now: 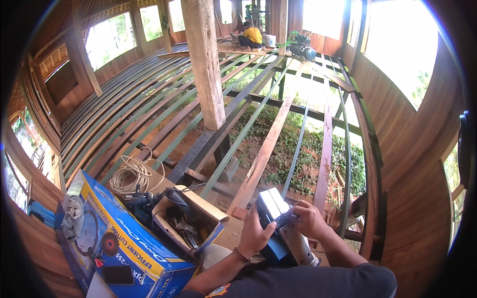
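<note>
A blue and grey power tool [278,226] with a flat metal base rests near my lap. My left hand [254,233] grips its left side, thumb up on the body. My right hand [307,218] closes over a dark part at the tool's right side. Just left of my hands lies an open cardboard box [198,218] with several dark tools inside. A black power tool [149,201] lies at the box's left edge.
A blue and yellow carton [124,248] lies at lower left, a grey cloth [73,213] on it. A coil of pale cord [130,175] lies beyond. Open floor joists [263,149] span over grass. A wooden post [206,64] stands ahead. A person in yellow [251,36] crouches far off.
</note>
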`<state>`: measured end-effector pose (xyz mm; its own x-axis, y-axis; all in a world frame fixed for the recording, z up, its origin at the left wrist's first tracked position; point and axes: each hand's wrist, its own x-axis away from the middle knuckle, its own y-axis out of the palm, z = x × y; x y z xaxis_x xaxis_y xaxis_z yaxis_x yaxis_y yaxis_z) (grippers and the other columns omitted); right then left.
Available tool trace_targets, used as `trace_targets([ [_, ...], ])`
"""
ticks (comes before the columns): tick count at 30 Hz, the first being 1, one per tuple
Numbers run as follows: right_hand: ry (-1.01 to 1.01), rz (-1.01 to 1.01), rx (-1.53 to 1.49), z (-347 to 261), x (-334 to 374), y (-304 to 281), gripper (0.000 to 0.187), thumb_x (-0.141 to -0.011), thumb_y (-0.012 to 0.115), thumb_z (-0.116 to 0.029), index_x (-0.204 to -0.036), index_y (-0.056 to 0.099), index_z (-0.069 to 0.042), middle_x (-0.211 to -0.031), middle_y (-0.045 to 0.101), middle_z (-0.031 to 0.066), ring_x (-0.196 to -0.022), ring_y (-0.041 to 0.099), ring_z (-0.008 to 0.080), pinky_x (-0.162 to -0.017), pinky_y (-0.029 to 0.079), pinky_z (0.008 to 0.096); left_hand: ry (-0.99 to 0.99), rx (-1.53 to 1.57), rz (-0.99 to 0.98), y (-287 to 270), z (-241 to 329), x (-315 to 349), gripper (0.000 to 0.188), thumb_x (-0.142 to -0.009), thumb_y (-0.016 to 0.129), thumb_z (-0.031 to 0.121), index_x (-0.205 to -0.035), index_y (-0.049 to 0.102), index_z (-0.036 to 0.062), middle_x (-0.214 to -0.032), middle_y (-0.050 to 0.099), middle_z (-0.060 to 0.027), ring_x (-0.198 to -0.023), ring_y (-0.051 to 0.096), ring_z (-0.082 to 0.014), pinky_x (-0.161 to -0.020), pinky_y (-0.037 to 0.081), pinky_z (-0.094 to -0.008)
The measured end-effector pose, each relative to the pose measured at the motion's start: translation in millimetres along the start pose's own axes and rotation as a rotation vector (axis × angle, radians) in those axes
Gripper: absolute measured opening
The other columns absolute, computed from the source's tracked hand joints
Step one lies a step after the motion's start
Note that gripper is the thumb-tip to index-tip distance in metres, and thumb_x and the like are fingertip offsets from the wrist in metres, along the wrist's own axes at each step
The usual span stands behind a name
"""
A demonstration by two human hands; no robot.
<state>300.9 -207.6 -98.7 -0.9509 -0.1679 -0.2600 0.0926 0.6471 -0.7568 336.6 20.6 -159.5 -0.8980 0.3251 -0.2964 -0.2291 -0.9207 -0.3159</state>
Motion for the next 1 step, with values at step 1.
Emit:
trace_targets([
  [1, -0.002, 0.000, 0.000, 0.4, -0.7, -0.3, 0.018, -0.088, 0.076, -0.016, -0.104, 0.078, -0.007, -0.102, 0.070, 0.0157, -0.094, 0.071, 0.0371, -0.084, 0.059, 0.0454, 0.000, 0.000, 0.002, 0.2, 0.0, -0.6, 0.095, -0.091, 0.072, 0.033, -0.160, 0.024, -0.0118, -0.150, 0.048, -0.0338, -0.139, 0.046, -0.0490, -0.120, 0.034, -0.0542],
])
